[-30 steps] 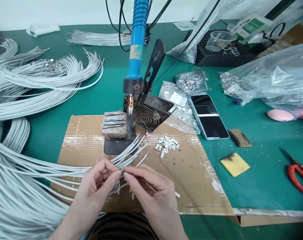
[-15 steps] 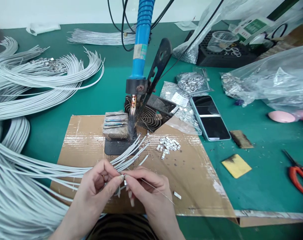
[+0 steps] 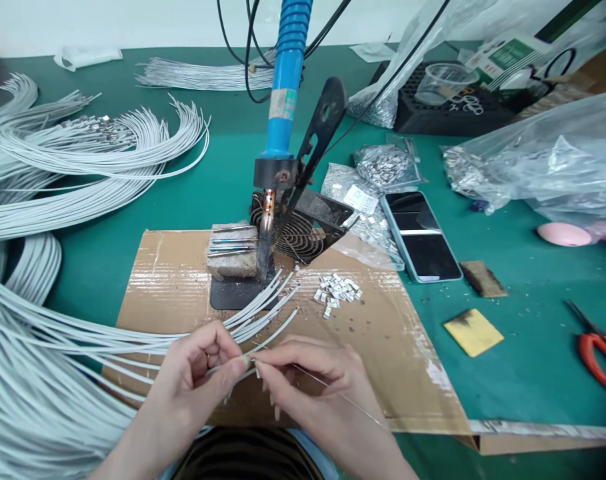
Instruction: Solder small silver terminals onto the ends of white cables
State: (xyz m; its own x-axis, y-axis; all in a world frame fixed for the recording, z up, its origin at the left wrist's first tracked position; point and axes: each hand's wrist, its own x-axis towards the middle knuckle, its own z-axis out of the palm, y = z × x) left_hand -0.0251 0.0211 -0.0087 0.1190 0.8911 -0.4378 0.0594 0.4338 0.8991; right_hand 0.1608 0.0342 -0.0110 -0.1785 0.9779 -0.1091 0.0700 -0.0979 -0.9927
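My left hand (image 3: 203, 380) is closed in a pinch, thumb against index finger, but what it grips is hidden by the fingertips. Right beside it, my right hand (image 3: 317, 380) pinches a thin silvery wire (image 3: 350, 401), which trails over the hand to the lower right. The two sets of fingertips almost touch above the cardboard. A small silver metal piece (image 3: 257, 374) shows partly at the right fingertips. White cables (image 3: 255, 320) fan out just behind the hands, their ends pointing to the soldering iron (image 3: 281, 107).
A brown cardboard sheet (image 3: 407, 360) lies under the hands. On it are a pile of small metal pieces (image 3: 339, 290) and the iron's stand base (image 3: 233, 293). A phone (image 3: 421, 237), yellow sponge (image 3: 473, 332) and red-handled scissors (image 3: 603, 360) lie right; cable bundles (image 3: 47, 373) left.
My right hand has shifted slightly right and its fingertips have drawn a little away from the left ones. The small metal piece is now mostly covered. My left hand has hardly moved.
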